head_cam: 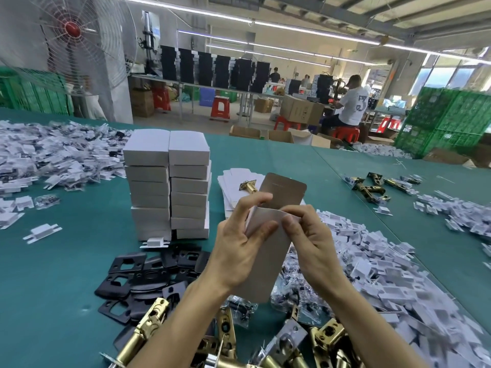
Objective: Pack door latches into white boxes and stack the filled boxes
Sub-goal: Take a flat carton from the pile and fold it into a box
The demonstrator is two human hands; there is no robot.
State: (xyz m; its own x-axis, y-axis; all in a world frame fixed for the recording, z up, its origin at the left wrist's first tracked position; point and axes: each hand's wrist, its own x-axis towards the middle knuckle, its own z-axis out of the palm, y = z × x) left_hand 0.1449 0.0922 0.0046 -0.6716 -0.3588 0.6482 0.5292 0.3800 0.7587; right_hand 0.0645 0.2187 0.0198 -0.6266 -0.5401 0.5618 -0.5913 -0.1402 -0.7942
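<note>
Both hands hold a flat white box blank [268, 258] upright over the green table. My left hand [240, 243] grips its left edge, thumb across the front. My right hand [309, 240] pinches the curved top edge, and the blank's brownish upper flap [283, 191] sticks up behind the fingers. Two columns of closed white boxes [170, 187] stand stacked just left of the hands. Brass door latches [326, 341] lie piled at the near edge under my forearms. One brass latch [248, 186] rests on a pile of flat blanks [231, 187] behind the hands.
Black strike plates [143, 277] lie scattered at the lower left. Heaps of small white bagged parts [372, 264] cover the right and far left [53, 155] of the table [66, 261]. More brass latches [372, 188] lie at the far right. A large fan [71, 30] and seated workers are beyond the table.
</note>
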